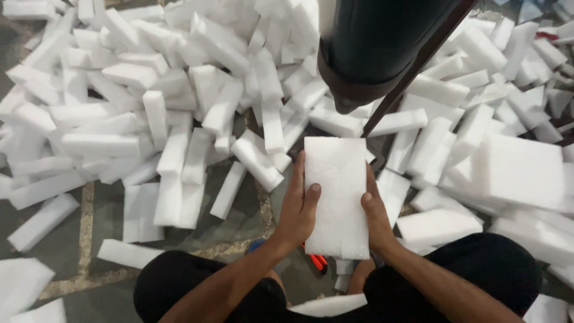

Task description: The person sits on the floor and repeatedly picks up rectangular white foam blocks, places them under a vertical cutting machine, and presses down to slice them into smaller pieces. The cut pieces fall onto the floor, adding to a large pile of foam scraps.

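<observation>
1. Nearest the camera are the person's two knees in black trousers, one at each lower corner of the view, with the bare forearms running up between them.
2. A thin white foam piece lies on the lap at the bottom edge, and a small red-orange object shows on the floor between the legs; what it is cannot be told.
3. The left hand grips the left edge of a large white foam slab, thumb laid over its front face and the fingers wrapped behind it.
4. The right hand clasps the slab's right edge in the same way, thumb on the front, fingers hidden behind.
5. The slab is held upright-lengthwise in the middle of the view, above the lap and clear of the floor, its upper end near a dark machine part.
6. That dark cylinder hangs in from the top, with a thin dark rod slanting down beside it toward the slab's upper right corner.
7. The grey tiled floor shows bare at lower left.
8. Beyond and on both sides, a heap of narrow white foam strips lies scattered, and thicker foam blocks are stacked at right.
</observation>
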Demonstrator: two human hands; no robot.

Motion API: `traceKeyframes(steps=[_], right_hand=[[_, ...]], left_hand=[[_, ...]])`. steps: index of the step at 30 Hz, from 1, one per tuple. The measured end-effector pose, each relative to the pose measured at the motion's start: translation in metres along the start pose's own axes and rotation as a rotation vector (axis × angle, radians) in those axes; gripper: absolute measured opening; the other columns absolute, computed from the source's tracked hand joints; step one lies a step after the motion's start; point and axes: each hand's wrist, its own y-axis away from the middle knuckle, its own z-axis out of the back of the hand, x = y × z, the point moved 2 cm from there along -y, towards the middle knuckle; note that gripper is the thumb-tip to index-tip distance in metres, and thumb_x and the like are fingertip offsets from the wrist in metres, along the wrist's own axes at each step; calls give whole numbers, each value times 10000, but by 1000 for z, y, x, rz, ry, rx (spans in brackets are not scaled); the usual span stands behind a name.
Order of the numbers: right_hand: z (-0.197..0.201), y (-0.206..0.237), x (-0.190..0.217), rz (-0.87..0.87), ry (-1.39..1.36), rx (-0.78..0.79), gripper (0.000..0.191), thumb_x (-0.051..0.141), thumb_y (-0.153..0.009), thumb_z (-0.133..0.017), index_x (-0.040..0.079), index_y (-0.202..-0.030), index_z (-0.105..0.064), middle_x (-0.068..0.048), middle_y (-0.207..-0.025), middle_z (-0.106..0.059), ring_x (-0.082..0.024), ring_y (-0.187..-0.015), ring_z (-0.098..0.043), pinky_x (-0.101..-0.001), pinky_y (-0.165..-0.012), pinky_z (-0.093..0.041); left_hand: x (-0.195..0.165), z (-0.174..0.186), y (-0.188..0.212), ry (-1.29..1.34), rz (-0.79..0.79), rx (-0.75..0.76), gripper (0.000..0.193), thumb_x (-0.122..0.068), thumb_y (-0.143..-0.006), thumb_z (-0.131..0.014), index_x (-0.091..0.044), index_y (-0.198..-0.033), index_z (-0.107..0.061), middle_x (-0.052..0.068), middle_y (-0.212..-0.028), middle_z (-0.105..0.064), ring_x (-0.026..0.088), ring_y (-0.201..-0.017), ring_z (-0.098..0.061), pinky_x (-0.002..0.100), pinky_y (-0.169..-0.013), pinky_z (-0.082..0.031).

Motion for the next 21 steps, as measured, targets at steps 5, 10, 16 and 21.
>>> traceKeyframes(steps=[5, 10, 16, 21], right_hand=[[0, 3, 7, -44, 98, -40, 773, 464, -989, -428, 170, -1649, -151, -146, -1698, -235, -290, -1505, -327, -433, -1187, -323], [2, 0, 0, -94, 97, -36, 743, 401, -981, -416, 192, -1648, -162, -158, -1670, -293, -308, -1455, -395, -442, -1159, -374], [0, -2, 4, 42, 93, 2, 870, 514, -953, -484, 178, -1675, -133, -182, -1716, -229, -302, -1521, -328, -446, -1200, -322], [-7, 3, 9, -21, -155, 34, 1081, 504, -786, -652, 197, -1665, -103, -215, -1638, -302, -377, -1395, -426, -508, -1092, -408]], left_hand=[[0, 1, -1, -34, 84, 38, 717, -219, -1055, -455, -16, -1641, -94, 270, -1627, -342, 356, -1448, -447, 416, -1168, -349], [3, 2, -1, 8, 100, 60, 730, -229, -1053, -438, -5, -1639, -66, 282, -1622, -338, 362, -1449, -445, 416, -1174, -342], [1, 3, 0, -12, -25, 57, 719, -249, -1088, -431, 45, -1635, -71, 302, -1662, -271, 377, -1536, -325, 432, -1240, -257], [-4, 3, 0, -17, -16, 51, 724, -268, -1084, -417, 36, -1637, -61, 292, -1653, -277, 372, -1528, -332, 434, -1238, -254]])
